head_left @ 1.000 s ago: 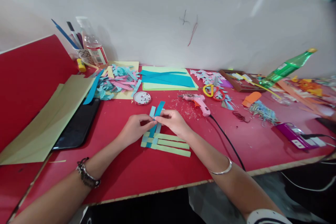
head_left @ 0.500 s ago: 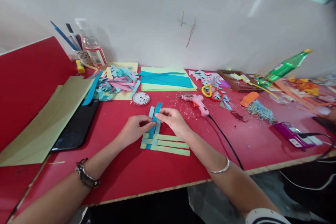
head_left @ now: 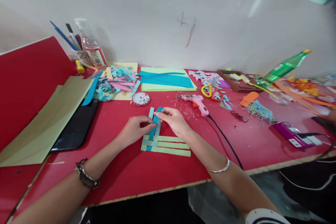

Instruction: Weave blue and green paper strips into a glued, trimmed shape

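Observation:
A small woven grid of pale green paper strips (head_left: 173,151) lies on the red table, crossed at its left end by light blue strips (head_left: 151,112) and a darker blue paper strip (head_left: 152,134). My right hand (head_left: 172,120) pinches the upper part of the darker blue strip, whose top bends over toward the fingers. Lower down, my left hand (head_left: 138,126) has thumb and fingers closed on the same strip. The strip's lower end passes over and under the green strips. Part of it is hidden behind my fingertips.
A pink glue gun (head_left: 195,102) with a black cord lies to the right, near yellow-and-red scissors (head_left: 207,91). Behind are a white lid (head_left: 141,98), paper scraps (head_left: 118,82) and blue sheets (head_left: 165,78). A black phone-like slab (head_left: 76,129) rests at left, a purple box (head_left: 292,135) at right.
The darker blue strip's top has bent over and come down slightly in my right hand. The woven grid has shifted a little toward me. My left hand keeps nearly the same place.

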Motion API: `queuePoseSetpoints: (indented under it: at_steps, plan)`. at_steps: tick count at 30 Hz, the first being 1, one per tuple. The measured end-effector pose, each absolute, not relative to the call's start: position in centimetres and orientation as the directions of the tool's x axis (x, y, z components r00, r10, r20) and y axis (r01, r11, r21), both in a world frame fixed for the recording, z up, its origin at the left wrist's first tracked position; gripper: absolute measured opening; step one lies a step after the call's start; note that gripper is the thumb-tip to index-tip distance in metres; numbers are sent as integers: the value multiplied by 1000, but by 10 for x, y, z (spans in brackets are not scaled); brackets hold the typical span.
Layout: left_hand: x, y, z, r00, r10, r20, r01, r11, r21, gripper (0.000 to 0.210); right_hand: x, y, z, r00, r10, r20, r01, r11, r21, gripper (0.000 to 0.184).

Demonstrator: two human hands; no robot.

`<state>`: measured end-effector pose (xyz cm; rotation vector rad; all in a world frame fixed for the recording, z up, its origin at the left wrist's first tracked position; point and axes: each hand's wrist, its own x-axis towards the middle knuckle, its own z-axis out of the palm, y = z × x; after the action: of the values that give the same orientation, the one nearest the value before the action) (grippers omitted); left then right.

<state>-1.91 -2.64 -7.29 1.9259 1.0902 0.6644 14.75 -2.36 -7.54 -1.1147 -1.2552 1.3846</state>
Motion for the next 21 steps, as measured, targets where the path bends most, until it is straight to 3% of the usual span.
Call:
queuePoseSetpoints:
  at_steps: [11, 15, 21]
  plan:
    - [-19, -25, -75, 488, 871, 53, 455, -306, 837, 25, 146, -25, -73, -125, 991, -38, -63, -46, -997, 18]
    - [-19, -25, -75, 475, 878, 55, 446, -294, 845, 26, 146, -25, -72, -191, 978, -83, -123, -107, -987, 23]
    - [-19, -26, -71, 425, 904, 47, 437, -251, 864, 30, 147, -24, -75, -215, 974, -64, 29, -60, -998, 23]
